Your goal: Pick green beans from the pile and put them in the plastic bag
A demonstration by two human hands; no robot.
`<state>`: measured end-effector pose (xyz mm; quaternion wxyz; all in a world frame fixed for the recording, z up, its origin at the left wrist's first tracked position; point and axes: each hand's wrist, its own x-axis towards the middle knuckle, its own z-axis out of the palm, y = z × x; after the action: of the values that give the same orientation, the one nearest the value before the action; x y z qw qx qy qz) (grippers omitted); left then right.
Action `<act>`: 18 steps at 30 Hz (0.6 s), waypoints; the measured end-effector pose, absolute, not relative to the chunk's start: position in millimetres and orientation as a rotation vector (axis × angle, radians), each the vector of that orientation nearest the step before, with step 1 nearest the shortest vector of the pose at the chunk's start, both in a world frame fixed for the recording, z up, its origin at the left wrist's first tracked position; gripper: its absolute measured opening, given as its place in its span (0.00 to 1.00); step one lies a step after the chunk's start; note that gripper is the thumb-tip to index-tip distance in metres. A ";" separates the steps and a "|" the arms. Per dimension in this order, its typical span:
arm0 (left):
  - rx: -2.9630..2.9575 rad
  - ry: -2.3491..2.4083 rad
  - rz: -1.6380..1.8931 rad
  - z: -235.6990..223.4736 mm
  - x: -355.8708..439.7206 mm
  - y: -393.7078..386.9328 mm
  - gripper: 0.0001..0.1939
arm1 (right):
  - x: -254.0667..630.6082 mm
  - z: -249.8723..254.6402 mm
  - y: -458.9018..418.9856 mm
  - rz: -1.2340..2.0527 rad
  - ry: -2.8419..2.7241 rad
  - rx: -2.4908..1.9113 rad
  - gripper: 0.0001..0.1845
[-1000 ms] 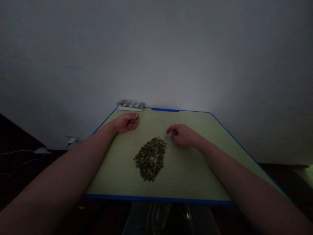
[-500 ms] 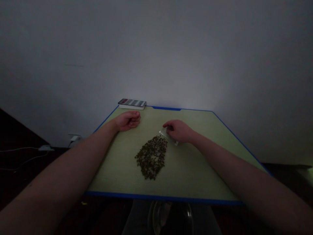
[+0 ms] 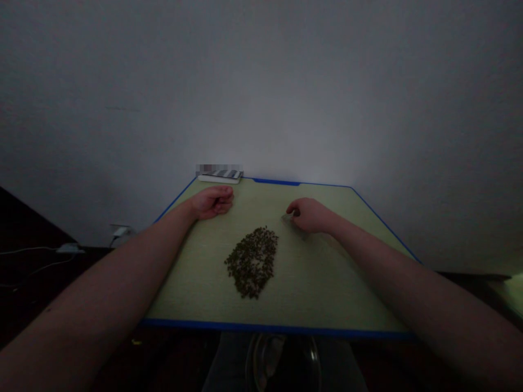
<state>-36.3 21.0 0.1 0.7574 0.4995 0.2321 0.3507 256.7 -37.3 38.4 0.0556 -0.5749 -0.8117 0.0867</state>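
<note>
A loose pile of small greenish-brown seed-like bits lies spread on the pale table. My right hand is just beyond the pile's upper right, fingers pinched round a thin, see-through flat piece, perhaps plastic. Its lower edge is low over the table, apart from the pile; whether it touches the surface I cannot tell. My left hand rests on its side at the table's far left, the fingers curled into a loose fist with nothing visible in them.
Behind my left hand, a phone-like slab on a white box sits at the far left corner. A blue rim edges the table, and a wall rises behind it. Below the near edge is a round, shiny-rimmed vessel. Cables and a plug lie at left.
My right hand has moved a little to the right with the see-through piece, away from the pile. My left hand stays in place, and the pile looks nearly the same.
</note>
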 end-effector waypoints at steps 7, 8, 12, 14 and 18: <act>1.081 0.509 0.780 0.5 -35.2 19.7 0.13 | 245.3 44.8 -22.6 0.438 -2.555 -1.527 0.19; 1.079 0.510 0.780 1.0 -34.9 19.1 0.13 | 240.3 44.9 -20.2 0.450 -2.579 -1.479 0.20; 1.066 0.522 0.785 2.3 -33.9 17.6 0.13 | 223.6 44.5 -14.5 0.463 -2.668 -1.312 0.19; 1.063 0.518 0.788 2.2 -33.9 17.9 0.13 | 220.6 43.4 -13.7 0.467 -2.701 -1.258 0.19; 1.063 0.516 0.772 1.7 -34.0 18.8 0.13 | 221.7 40.2 -14.0 0.469 -2.742 -1.193 0.21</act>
<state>-34.0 18.8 1.7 0.7613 0.4884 0.2370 0.3546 221.7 -14.0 40.2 0.0572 -0.3936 -0.9044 0.1545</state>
